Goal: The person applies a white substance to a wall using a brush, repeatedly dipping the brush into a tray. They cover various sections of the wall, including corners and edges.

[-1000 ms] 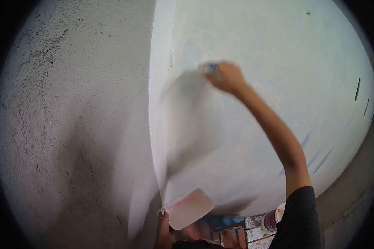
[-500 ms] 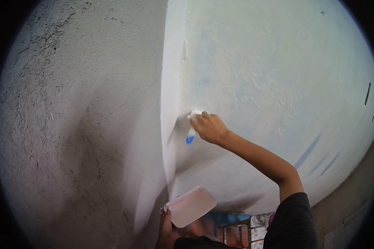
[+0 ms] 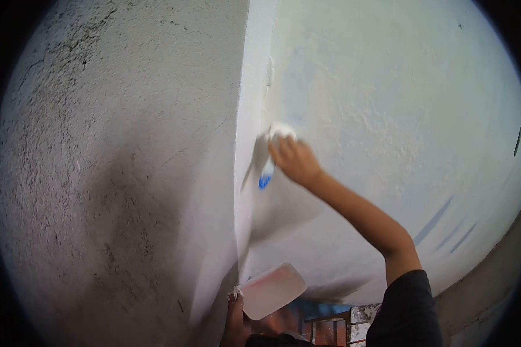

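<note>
My right hand (image 3: 296,160) is closed around a paintbrush (image 3: 265,178), its pale handle ending in a blue tip that points down. White paint covers the brush's upper end, which is against the pale wall (image 3: 353,191) close to the corner strip. Low in the view, my left hand (image 3: 235,305) grips a translucent plastic container (image 3: 274,292) by its paint-smeared left edge. The container is tilted, and its contents are hard to make out.
A rough grey wall (image 3: 116,150) fills the left side, meeting a white vertical strip (image 3: 253,87) at the corner. Below stands a metal-framed structure (image 3: 331,327), perhaps a ladder. Dark streaks (image 3: 434,220) mark the pale wall at right.
My right hand has moved up the wall with the brush, staying near the corner. The view has shifted slightly, so the walls sit farther right. My left hand still holds the container.
</note>
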`<state>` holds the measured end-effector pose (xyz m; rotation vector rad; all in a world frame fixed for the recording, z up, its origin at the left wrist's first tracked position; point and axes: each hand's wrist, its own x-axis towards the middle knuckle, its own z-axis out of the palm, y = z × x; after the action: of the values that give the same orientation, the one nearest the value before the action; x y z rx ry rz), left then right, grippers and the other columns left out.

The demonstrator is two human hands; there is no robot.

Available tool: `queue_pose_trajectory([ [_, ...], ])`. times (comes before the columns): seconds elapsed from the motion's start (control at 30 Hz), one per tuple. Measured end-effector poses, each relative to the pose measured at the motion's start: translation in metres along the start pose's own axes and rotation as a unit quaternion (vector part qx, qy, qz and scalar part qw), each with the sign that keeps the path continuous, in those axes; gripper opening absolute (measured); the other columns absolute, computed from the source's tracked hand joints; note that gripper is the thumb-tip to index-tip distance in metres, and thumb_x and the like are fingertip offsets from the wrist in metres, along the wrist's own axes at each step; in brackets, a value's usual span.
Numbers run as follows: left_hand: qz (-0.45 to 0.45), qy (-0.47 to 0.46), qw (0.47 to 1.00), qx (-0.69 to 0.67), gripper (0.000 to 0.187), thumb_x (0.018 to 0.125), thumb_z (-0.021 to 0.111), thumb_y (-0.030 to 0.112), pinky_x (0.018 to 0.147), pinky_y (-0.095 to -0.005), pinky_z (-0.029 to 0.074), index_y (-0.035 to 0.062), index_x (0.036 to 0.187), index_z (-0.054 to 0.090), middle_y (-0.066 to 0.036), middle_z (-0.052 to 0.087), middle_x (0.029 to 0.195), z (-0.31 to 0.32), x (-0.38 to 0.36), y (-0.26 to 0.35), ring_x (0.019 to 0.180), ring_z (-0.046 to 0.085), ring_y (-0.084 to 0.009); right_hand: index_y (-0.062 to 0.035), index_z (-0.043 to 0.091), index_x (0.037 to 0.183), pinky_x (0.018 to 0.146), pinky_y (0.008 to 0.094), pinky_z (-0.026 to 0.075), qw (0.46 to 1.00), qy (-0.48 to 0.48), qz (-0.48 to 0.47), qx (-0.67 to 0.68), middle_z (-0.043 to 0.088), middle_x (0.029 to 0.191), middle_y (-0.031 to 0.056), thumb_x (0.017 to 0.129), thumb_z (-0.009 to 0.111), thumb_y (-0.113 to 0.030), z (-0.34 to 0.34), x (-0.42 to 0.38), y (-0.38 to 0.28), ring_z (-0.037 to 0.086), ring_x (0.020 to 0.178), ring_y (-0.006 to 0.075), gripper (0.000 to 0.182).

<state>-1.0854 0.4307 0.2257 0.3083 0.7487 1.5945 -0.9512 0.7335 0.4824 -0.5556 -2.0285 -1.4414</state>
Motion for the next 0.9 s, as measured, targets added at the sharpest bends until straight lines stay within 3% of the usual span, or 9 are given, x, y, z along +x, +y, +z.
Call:
queue_pose_trajectory([
  [0.07,0.004,-0.001,1.000,0.005,0.035,0.104,0.040,0.022,0.101,-0.0412,0.046,0.0018,0.132,0.043,-0.014,0.053,0.129,-0.008,0.000,0.000,0.120,0.053,-0.0262,-0.0029,0.063,0.115,0.064,0.0353,0.054,0.993,-0.074,-0.020,0.092,0.065,0.106,0.0167,0.080,0.060,-0.010,0.004,-0.026,-0.035,0.062,0.089,0.0254,0.035],
  [0.13,0.026,-0.037,0.997,0.056,0.034,0.104,0.038,0.020,0.100,-0.0401,0.046,0.0017,0.132,0.044,-0.014,0.053,0.128,-0.007,-0.007,0.006,0.120,0.053,-0.0258,-0.0050,0.063,0.116,0.068,0.0391,0.055,0.966,-0.183,0.025,0.179,0.065,0.107,0.0155,0.080,0.060,-0.010,-0.012,-0.018,-0.032,0.062,0.093,0.0276,0.037],
  [0.2,0.052,-0.062,0.992,0.093,0.034,0.104,0.036,0.020,0.100,-0.0390,0.046,0.0017,0.132,0.044,-0.014,0.053,0.127,-0.005,-0.007,0.008,0.119,0.053,-0.0251,-0.0102,0.063,0.118,0.073,0.0409,0.055,0.949,-0.195,0.125,0.216,0.066,0.108,0.0119,0.080,0.061,-0.012,-0.032,0.016,0.001,0.062,0.096,0.0279,0.038],
  [0.4,0.007,-0.012,0.999,0.030,0.035,0.106,0.031,0.023,0.099,-0.0378,0.047,0.0027,0.132,0.044,-0.014,0.052,0.126,0.018,-0.015,0.016,0.119,0.053,-0.0229,-0.0145,0.063,0.118,0.071,0.0366,0.055,0.977,0.137,0.160,-0.013,0.066,0.105,0.0057,0.082,0.058,-0.008,-0.072,0.127,0.152,0.061,0.095,0.0246,0.038],
  [0.47,0.008,0.005,0.998,0.058,0.036,0.106,0.032,0.025,0.099,-0.0383,0.046,0.0029,0.132,0.044,-0.014,0.052,0.127,0.019,-0.016,0.016,0.119,0.053,-0.0227,-0.0128,0.063,0.117,0.070,0.0361,0.055,0.986,0.113,0.119,-0.036,0.066,0.106,0.0058,0.081,0.059,-0.009,-0.055,0.127,0.154,0.062,0.094,0.0244,0.037],
  [0.63,0.019,-0.026,0.998,0.046,0.037,0.105,0.033,0.027,0.100,-0.0390,0.046,0.0036,0.132,0.043,-0.014,0.052,0.128,0.009,-0.011,0.011,0.119,0.053,-0.0236,-0.0042,0.062,0.118,0.066,0.0332,0.051,0.997,0.026,0.022,-0.066,0.063,0.113,0.0113,0.076,0.063,-0.014,-0.008,0.052,0.055,0.060,0.096,0.0231,0.043],
  [0.73,-0.007,-0.004,0.999,0.041,0.036,0.105,0.035,0.026,0.099,-0.0402,0.047,0.0047,0.133,0.043,-0.014,0.053,0.128,0.008,-0.010,0.010,0.119,0.054,-0.0251,0.0001,0.062,0.112,0.062,0.0315,0.051,1.000,-0.010,-0.009,0.012,0.064,0.097,0.0094,0.078,0.058,-0.011,0.004,-0.006,-0.022,0.060,0.085,0.0211,0.037],
  [0.8,-0.019,0.007,0.999,0.030,0.035,0.104,0.036,0.025,0.098,-0.0418,0.048,0.0055,0.133,0.042,-0.014,0.054,0.127,0.009,-0.012,0.010,0.118,0.055,-0.0260,-0.0031,0.063,0.115,0.065,0.0358,0.051,0.992,-0.094,0.003,0.088,0.065,0.102,0.0119,0.074,0.063,-0.013,0.004,-0.032,-0.056,0.061,0.083,0.0241,0.043],
  [0.9,-0.008,0.002,1.000,0.014,0.035,0.103,0.038,0.024,0.096,-0.0441,0.050,0.0063,0.133,0.042,-0.014,0.054,0.127,0.010,-0.015,0.011,0.117,0.056,-0.0271,-0.0077,0.064,0.116,0.072,0.0403,0.053,0.930,-0.250,0.135,0.234,0.066,0.100,0.0122,0.077,0.062,-0.015,-0.013,-0.026,-0.039,0.063,0.085,0.0288,0.039],
])
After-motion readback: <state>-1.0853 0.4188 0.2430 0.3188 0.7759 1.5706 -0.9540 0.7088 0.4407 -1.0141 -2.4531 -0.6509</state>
